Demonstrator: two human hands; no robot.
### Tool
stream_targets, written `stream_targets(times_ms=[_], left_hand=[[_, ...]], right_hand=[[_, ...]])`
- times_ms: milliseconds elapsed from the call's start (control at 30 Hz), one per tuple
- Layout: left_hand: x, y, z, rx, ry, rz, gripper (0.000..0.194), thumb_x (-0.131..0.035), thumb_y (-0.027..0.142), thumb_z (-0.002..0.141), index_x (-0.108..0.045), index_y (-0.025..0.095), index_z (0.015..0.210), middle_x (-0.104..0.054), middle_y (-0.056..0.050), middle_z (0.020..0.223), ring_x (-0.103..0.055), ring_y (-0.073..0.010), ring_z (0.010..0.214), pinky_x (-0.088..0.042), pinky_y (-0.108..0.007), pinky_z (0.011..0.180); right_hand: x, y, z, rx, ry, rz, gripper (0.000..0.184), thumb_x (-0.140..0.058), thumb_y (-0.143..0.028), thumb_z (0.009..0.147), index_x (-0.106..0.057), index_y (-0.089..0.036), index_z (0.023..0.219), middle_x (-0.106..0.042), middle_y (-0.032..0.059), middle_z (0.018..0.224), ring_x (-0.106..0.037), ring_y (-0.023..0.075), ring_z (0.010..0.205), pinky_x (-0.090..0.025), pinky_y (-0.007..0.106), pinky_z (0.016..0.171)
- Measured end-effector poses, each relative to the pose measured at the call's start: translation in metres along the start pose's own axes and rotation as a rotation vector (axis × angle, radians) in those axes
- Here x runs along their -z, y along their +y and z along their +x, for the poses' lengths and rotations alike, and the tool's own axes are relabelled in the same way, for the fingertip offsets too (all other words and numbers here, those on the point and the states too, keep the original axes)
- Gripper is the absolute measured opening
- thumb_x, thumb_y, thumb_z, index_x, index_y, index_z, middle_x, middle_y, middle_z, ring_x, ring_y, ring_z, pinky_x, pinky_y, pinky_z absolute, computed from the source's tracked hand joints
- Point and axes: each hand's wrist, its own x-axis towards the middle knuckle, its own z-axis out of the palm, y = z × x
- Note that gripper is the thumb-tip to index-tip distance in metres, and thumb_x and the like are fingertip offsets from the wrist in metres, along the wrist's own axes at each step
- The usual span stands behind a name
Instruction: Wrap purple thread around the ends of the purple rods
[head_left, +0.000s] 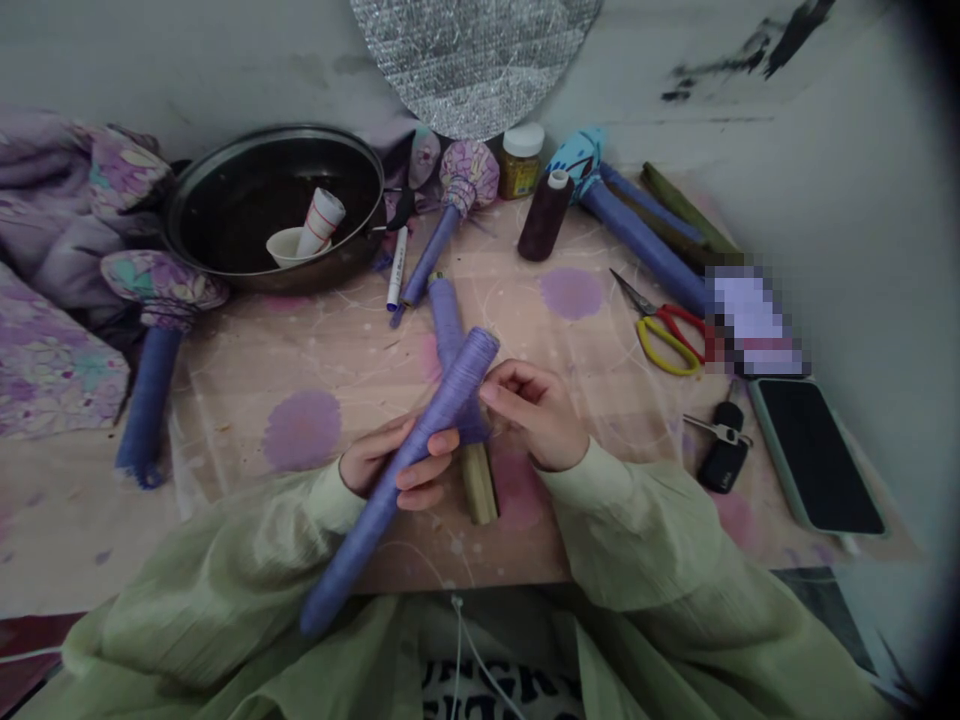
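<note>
A stick wound with purple thread (405, 470) slants up to the right, its far end near the middle of the view. My left hand (409, 465) is wrapped around its middle from the left. Beside the upper end, my right hand (536, 410) is closed in a pinch, thumb against the fingers; what lies in the pinch is too small to make out. Beneath the held stick, another purple-wrapped stick (448, 315) lies on the table, partly covered. A bare, tan, wood-like piece (478, 485) shows just below the hands.
On the patterned tablecloth (225, 400) stand a black pan (225, 235) and a dark thread spool (546, 215). Cloth-headed sticks (150, 390) lie at left and back. Scissors (664, 335), keys (725, 450) and a phone (817, 455) are at right. A marker (397, 268) lies behind.
</note>
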Motion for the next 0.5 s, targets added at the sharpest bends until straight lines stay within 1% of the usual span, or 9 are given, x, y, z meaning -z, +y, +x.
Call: stream_targets(times_ms=[100, 200, 267, 333, 400, 433, 467, 500], left_hand=[[0.008, 0.002, -0.004, 0.116, -0.093, -0.055, 0.026, -0.049, 0.020, 0.086, -0.058, 0.014, 0.110, -0.049, 0.001, 0.074, -0.027, -0.0026, 0.037, -0.032, -0.012, 0.027], [0.016, 0.001, -0.004, 0.223, -0.157, -0.104, 0.031, -0.050, 0.026, 0.087, -0.056, 0.017, 0.116, -0.048, 0.001, 0.071, -0.028, -0.0043, 0.035, -0.026, -0.012, 0.022], [0.019, -0.002, -0.003, 0.269, -0.199, -0.132, 0.030, -0.052, 0.031, 0.086, -0.058, 0.019, 0.112, -0.046, 0.002, 0.066, -0.031, -0.0051, 0.034, -0.024, -0.013, 0.021], [0.020, -0.005, 0.001, 0.318, -0.245, -0.113, 0.024, -0.053, 0.036, 0.084, -0.061, 0.018, 0.098, -0.045, 0.002, 0.060, -0.035, -0.0064, 0.034, -0.028, -0.015, 0.022], [0.019, -0.008, 0.004, 0.367, -0.264, -0.041, 0.028, -0.052, 0.042, 0.084, -0.060, 0.016, 0.082, -0.044, 0.001, 0.055, -0.039, -0.0080, 0.036, -0.033, -0.016, 0.026], [0.018, -0.010, 0.004, 0.358, -0.242, 0.002, 0.032, -0.051, 0.045, 0.085, -0.059, 0.015, 0.079, -0.046, 0.001, 0.055, -0.042, -0.0083, 0.038, -0.035, -0.016, 0.028], [0.016, -0.010, 0.005, 0.313, -0.202, 0.042, 0.034, -0.051, 0.047, 0.084, -0.059, 0.014, 0.080, -0.049, 0.000, 0.058, -0.045, -0.0086, 0.041, -0.038, -0.016, 0.029], [0.013, -0.011, 0.005, 0.229, -0.144, 0.082, 0.033, -0.052, 0.047, 0.084, -0.058, 0.015, 0.085, -0.053, -0.001, 0.066, -0.048, -0.0087, 0.045, -0.039, -0.016, 0.030]], right_hand=[[-0.001, -0.001, -0.001, 0.009, -0.073, -0.025, 0.031, -0.074, -0.043, 0.067, -0.057, -0.019, 0.075, -0.047, -0.0084, 0.051, -0.039, 0.0040, 0.042, -0.030, 0.019, 0.041], [-0.002, -0.002, -0.003, 0.046, -0.195, -0.038, 0.031, -0.068, -0.046, 0.073, -0.059, -0.019, 0.087, -0.051, -0.0062, 0.057, -0.049, 0.0069, 0.052, -0.040, 0.021, 0.050], [-0.003, -0.003, -0.005, 0.045, -0.251, -0.049, 0.032, -0.064, -0.048, 0.076, -0.060, -0.019, 0.087, -0.054, -0.0038, 0.062, -0.053, 0.0082, 0.057, -0.042, 0.022, 0.053], [-0.003, -0.003, -0.007, 0.021, -0.272, -0.046, 0.034, -0.063, -0.051, 0.076, -0.060, -0.018, 0.086, -0.055, -0.0031, 0.062, -0.053, 0.0077, 0.055, -0.042, 0.021, 0.051], [-0.002, -0.003, -0.008, 0.006, -0.257, -0.042, 0.036, -0.064, -0.051, 0.075, -0.059, -0.018, 0.087, -0.053, -0.0038, 0.061, -0.051, 0.0070, 0.053, -0.039, 0.020, 0.048], [-0.002, -0.002, -0.008, 0.008, -0.240, -0.044, 0.037, -0.065, -0.051, 0.074, -0.058, -0.017, 0.086, -0.051, -0.0046, 0.059, -0.049, 0.0065, 0.051, -0.038, 0.020, 0.047], [-0.002, -0.002, -0.008, 0.015, -0.219, -0.048, 0.036, -0.066, -0.051, 0.073, -0.057, -0.017, 0.084, -0.049, -0.0055, 0.057, -0.047, 0.0059, 0.049, -0.036, 0.019, 0.045], [-0.002, -0.002, -0.007, 0.022, -0.194, -0.054, 0.036, -0.067, -0.050, 0.072, -0.056, -0.018, 0.082, -0.047, -0.0063, 0.055, -0.044, 0.0054, 0.047, -0.033, 0.019, 0.044]])
